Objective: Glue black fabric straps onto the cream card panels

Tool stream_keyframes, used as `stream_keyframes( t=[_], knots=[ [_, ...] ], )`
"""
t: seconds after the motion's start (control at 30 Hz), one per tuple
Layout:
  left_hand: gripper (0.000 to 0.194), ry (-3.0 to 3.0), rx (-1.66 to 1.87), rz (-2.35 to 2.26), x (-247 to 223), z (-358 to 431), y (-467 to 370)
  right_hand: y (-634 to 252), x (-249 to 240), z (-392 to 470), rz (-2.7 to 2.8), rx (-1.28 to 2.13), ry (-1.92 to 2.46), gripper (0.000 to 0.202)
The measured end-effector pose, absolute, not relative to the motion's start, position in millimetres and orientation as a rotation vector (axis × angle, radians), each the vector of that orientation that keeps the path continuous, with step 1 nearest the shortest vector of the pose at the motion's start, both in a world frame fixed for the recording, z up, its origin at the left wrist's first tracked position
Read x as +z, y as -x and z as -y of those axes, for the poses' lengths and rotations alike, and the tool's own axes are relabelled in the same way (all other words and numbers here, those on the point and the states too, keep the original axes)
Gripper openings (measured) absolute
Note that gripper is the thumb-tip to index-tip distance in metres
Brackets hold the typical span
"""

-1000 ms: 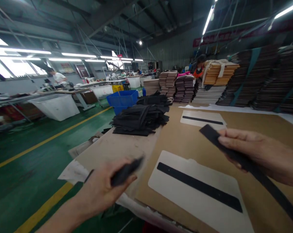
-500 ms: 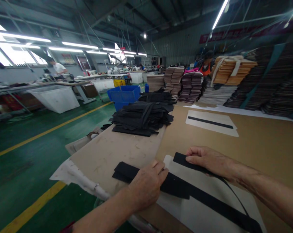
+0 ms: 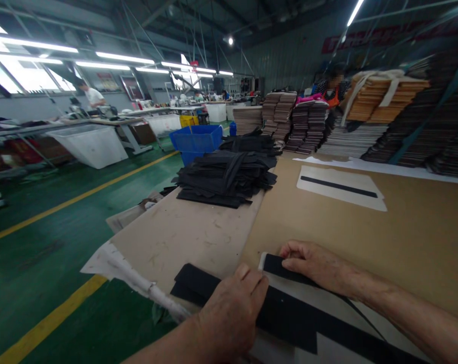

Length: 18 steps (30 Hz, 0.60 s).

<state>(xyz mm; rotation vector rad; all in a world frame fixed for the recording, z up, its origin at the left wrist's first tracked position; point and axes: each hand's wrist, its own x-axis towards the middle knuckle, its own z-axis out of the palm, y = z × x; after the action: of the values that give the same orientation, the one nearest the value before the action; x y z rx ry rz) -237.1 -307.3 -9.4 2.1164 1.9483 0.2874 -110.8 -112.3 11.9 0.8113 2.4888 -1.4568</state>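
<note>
My right hand (image 3: 316, 265) pinches the upper edge of a black fabric strip (image 3: 273, 264) near its left end. That strip lies along the far edge of a pale panel (image 3: 262, 259), and its other end runs off to the lower right under my forearm. My left hand (image 3: 234, 308) is closed, its fingers curled over several overlapping black strips (image 3: 193, 280) at the near side of the panel. The thumb of that hand is hidden. Farther back on the table lies another pale panel (image 3: 342, 201) with one narrow black strip (image 3: 338, 186) across it.
A heap of black strips (image 3: 224, 177) lies at the table's far left. Beyond it stand a blue crate (image 3: 196, 141) and tall stacks of cut pieces (image 3: 282, 114). Green floor (image 3: 61, 268) runs along the left. Another person (image 3: 331, 93) is behind the stacks.
My right hand has drawn the strip's end leftward and nearer, closer to the panel's left corner. My left hand stays on its strips. The whole view has shifted slightly.
</note>
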Motion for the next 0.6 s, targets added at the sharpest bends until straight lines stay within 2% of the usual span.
stream_keyframes(
  t=[0.6],
  knots=[
    [0.051, -2.112, 0.271, -1.983, -15.5, 303.3, 240.9, 121.8, 7.0, 117.9, -2.556, -1.301, -0.811, 0.004]
  ],
)
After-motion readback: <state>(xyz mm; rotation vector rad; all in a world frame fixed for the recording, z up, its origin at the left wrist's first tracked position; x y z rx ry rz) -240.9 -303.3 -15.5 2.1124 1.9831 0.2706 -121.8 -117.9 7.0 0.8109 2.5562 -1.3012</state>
